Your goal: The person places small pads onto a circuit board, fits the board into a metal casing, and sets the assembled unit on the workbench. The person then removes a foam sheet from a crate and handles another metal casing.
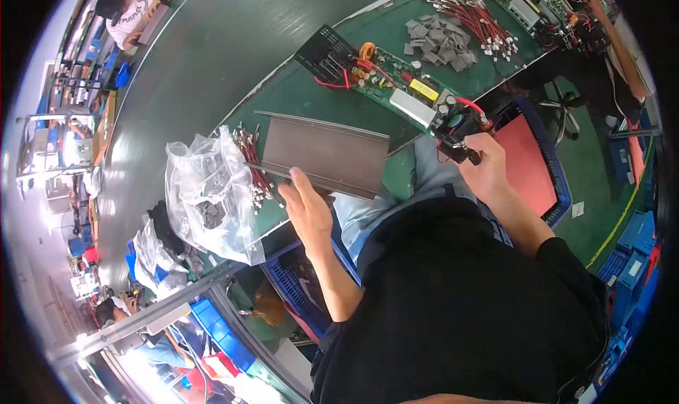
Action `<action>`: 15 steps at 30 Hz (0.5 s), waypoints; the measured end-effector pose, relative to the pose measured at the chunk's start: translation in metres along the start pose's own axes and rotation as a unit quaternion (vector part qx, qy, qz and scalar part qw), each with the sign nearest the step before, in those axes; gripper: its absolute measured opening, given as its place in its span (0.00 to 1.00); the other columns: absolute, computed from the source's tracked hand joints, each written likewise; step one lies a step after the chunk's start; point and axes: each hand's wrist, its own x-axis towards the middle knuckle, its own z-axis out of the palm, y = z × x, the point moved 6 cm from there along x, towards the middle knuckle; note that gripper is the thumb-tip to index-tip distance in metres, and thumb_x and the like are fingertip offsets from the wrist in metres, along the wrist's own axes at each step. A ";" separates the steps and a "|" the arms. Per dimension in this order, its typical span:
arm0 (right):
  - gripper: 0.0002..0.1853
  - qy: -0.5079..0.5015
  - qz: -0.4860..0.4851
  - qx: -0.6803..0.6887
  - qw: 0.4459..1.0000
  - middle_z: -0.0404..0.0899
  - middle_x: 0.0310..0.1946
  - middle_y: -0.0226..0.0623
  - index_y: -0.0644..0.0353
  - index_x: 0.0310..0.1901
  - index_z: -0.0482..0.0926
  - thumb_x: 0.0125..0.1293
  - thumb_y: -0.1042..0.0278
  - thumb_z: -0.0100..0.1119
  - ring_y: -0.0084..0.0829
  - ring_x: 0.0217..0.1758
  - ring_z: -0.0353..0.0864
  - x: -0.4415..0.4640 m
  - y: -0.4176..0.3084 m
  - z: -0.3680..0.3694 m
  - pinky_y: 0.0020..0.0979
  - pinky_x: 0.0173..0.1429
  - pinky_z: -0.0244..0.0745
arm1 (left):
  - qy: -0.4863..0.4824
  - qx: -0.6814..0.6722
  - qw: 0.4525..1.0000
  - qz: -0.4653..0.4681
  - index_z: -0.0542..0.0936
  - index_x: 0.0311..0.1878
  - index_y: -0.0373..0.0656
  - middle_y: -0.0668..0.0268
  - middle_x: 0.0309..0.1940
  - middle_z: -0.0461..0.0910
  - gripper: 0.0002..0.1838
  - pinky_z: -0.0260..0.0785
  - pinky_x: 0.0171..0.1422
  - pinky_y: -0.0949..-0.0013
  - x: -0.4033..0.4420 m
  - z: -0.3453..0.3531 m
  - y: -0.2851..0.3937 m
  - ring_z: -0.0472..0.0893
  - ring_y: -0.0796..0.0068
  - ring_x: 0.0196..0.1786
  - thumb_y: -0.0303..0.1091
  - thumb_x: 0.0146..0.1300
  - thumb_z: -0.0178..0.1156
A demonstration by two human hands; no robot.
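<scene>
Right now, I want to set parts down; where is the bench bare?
Widest: the bench beyond the pale seam. A narrower strip lies between the metal panel and circuit board. Crowded: around the grey pieces and plastic bag.

A gap separates panel (325,153) and circuit board (385,85); bag (201,181) blocks left.

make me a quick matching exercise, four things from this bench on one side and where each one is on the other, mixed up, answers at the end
1. left hand
2. right hand
3. clear plastic bag
4. loose grey pieces

A. in a heap beyond the circuit board
B. crumpled, left of the metal channel
C. at one end of the circuit board
D. at the near edge of the metal channel

Pairs: 1-D, 2-C, 3-B, 4-A
</scene>
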 end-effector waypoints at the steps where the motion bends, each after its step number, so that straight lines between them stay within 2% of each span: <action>1: 0.28 0.004 0.027 0.082 0.996 0.81 0.50 0.45 0.62 0.63 0.71 0.60 0.66 0.50 0.40 0.48 0.80 0.001 0.000 0.001 0.43 0.54 0.72 | 0.008 -0.055 0.995 -0.080 0.64 0.63 0.30 0.40 0.44 0.72 0.27 0.66 0.50 0.46 -0.004 -0.005 0.006 0.76 0.40 0.46 0.45 0.74 0.50; 2: 0.27 0.013 0.054 0.163 0.985 0.81 0.50 0.44 0.62 0.63 0.71 0.60 0.67 0.50 0.40 0.48 0.80 0.002 0.001 0.003 0.43 0.55 0.73 | 0.008 -0.054 0.995 -0.084 0.64 0.63 0.30 0.40 0.44 0.72 0.27 0.66 0.50 0.46 -0.007 -0.008 0.019 0.76 0.40 0.46 0.45 0.74 0.50; 4: 0.26 0.007 0.132 0.240 0.962 0.81 0.49 0.43 0.61 0.62 0.71 0.60 0.69 0.50 0.39 0.49 0.80 0.001 -0.007 0.011 0.44 0.55 0.73 | 0.169 0.072 0.983 -0.013 0.68 0.61 0.35 0.47 0.40 0.75 0.26 0.69 0.47 0.51 -0.010 -0.031 0.051 0.79 0.51 0.44 0.44 0.68 0.59; 5: 0.26 0.005 0.136 0.241 0.961 0.81 0.49 0.43 0.61 0.62 0.71 0.60 0.69 0.50 0.39 0.49 0.80 -0.001 -0.004 0.013 0.44 0.55 0.73 | 0.170 0.076 0.982 -0.016 0.68 0.61 0.35 0.47 0.40 0.75 0.26 0.69 0.47 0.51 -0.004 -0.034 0.053 0.79 0.51 0.44 0.44 0.68 0.59; 6: 0.25 0.018 0.106 0.171 0.979 0.81 0.49 0.42 0.62 0.61 0.72 0.60 0.69 0.50 0.39 0.50 0.80 -0.002 -0.005 0.010 0.44 0.55 0.73 | 0.140 0.102 0.984 0.038 0.69 0.59 0.38 0.52 0.40 0.75 0.25 0.70 0.46 0.53 0.008 -0.037 0.059 0.79 0.54 0.43 0.42 0.66 0.62; 7: 0.20 0.004 0.106 0.170 0.980 0.80 0.50 0.40 0.62 0.57 0.73 0.63 0.71 0.51 0.37 0.51 0.79 -0.002 -0.012 0.013 0.42 0.58 0.72 | 0.110 0.127 0.982 0.092 0.71 0.57 0.41 0.56 0.40 0.75 0.24 0.71 0.45 0.56 0.022 -0.036 0.064 0.79 0.58 0.42 0.41 0.63 0.66; 8: 0.15 -0.011 0.106 0.169 0.980 0.79 0.50 0.39 0.62 0.54 0.74 0.66 0.74 0.51 0.34 0.53 0.77 -0.002 -0.018 0.016 0.40 0.61 0.72 | 0.111 0.130 0.981 0.089 0.71 0.57 0.41 0.56 0.40 0.75 0.24 0.71 0.45 0.56 0.037 -0.034 0.060 0.79 0.58 0.42 0.41 0.63 0.66; 9: 0.10 -0.026 0.105 0.167 0.980 0.77 0.51 0.37 0.63 0.50 0.75 0.68 0.77 0.52 0.32 0.55 0.76 -0.002 -0.025 0.019 0.38 0.65 0.71 | 0.103 0.184 0.967 0.142 0.72 0.55 0.42 0.58 0.41 0.76 0.25 0.71 0.46 0.57 0.054 -0.026 0.060 0.79 0.58 0.42 0.42 0.60 0.68; 10: 0.15 -0.006 0.122 0.167 0.978 0.79 0.49 0.38 0.62 0.53 0.74 0.66 0.71 0.52 0.35 0.53 0.78 -0.002 -0.032 0.027 0.42 0.62 0.72 | 0.093 0.236 0.948 0.194 0.74 0.53 0.44 0.61 0.42 0.76 0.25 0.72 0.46 0.58 0.066 -0.020 0.063 0.79 0.58 0.42 0.44 0.58 0.71; 11: 0.20 0.014 0.139 0.168 0.976 0.81 0.47 0.39 0.61 0.57 0.74 0.63 0.65 0.52 0.37 0.50 0.80 -0.003 -0.036 0.030 0.45 0.59 0.74 | 0.090 0.240 0.947 0.195 0.74 0.53 0.44 0.61 0.42 0.76 0.25 0.72 0.46 0.58 0.076 -0.020 0.063 0.79 0.58 0.42 0.44 0.58 0.71; 12: 0.18 -0.030 0.127 0.138 0.982 0.81 0.47 0.37 0.60 0.55 0.75 0.65 0.65 0.54 0.36 0.52 0.80 -0.001 -0.041 0.032 0.44 0.61 0.74 | 0.116 0.294 0.900 0.301 0.74 0.51 0.44 0.62 0.42 0.76 0.27 0.73 0.46 0.59 0.079 -0.019 0.078 0.80 0.58 0.43 0.47 0.54 0.73; 13: 0.18 -0.027 0.128 0.142 0.981 0.81 0.47 0.37 0.60 0.55 0.75 0.65 0.65 0.54 0.36 0.52 0.80 0.002 -0.046 0.034 0.44 0.61 0.74 | 0.140 0.341 0.837 0.404 0.75 0.49 0.44 0.62 0.42 0.77 0.29 0.73 0.47 0.59 0.080 -0.014 0.089 0.80 0.58 0.44 0.50 0.50 0.75; 15: 0.18 -0.012 0.188 0.143 0.972 0.81 0.49 0.37 0.60 0.55 0.75 0.66 0.65 0.54 0.35 0.53 0.79 0.006 -0.047 0.042 0.43 0.62 0.73 | 0.101 0.358 0.824 0.428 0.77 0.47 0.44 0.62 0.40 0.78 0.27 0.74 0.47 0.58 0.096 -0.002 0.086 0.80 0.59 0.43 0.48 0.48 0.75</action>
